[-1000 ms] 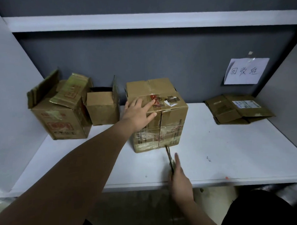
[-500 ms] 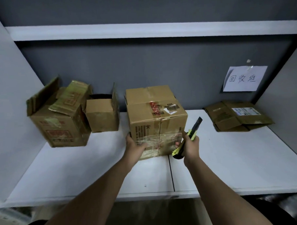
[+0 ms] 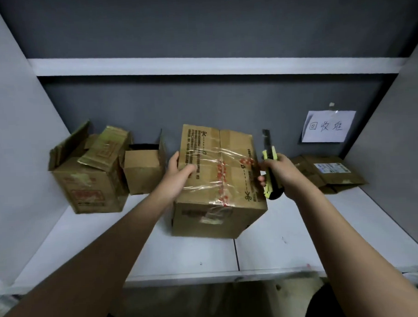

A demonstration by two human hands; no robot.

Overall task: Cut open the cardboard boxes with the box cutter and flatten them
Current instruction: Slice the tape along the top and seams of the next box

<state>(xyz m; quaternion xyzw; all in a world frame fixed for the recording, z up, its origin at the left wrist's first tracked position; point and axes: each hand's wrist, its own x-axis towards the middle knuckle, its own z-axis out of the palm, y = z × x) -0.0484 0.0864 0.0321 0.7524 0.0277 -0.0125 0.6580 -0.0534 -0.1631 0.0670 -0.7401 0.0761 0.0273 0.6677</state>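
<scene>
The right hand (image 3: 279, 173) is wrapped around the yellow-and-black box cutter (image 3: 270, 165), its dark tip pointing up and away, just beside the right edge of the taped cardboard box (image 3: 218, 182). The left hand (image 3: 177, 173) lies with relaxed fingers over the box's upper left edge, thumb on the top face, steadying it. The box stands on the white shelf (image 3: 291, 245), its top sealed by clear tape and a strip printed in red along the centre seam. Left of this box sit a small open box (image 3: 144, 170) and a larger torn one (image 3: 89, 173); right of it lies flattened cardboard (image 3: 333, 172) under a paper sign (image 3: 328, 126). A good cut would probably run shallow along the taped seam, drawn away from the holding hand, which should stay clear of the blade's line.
</scene>
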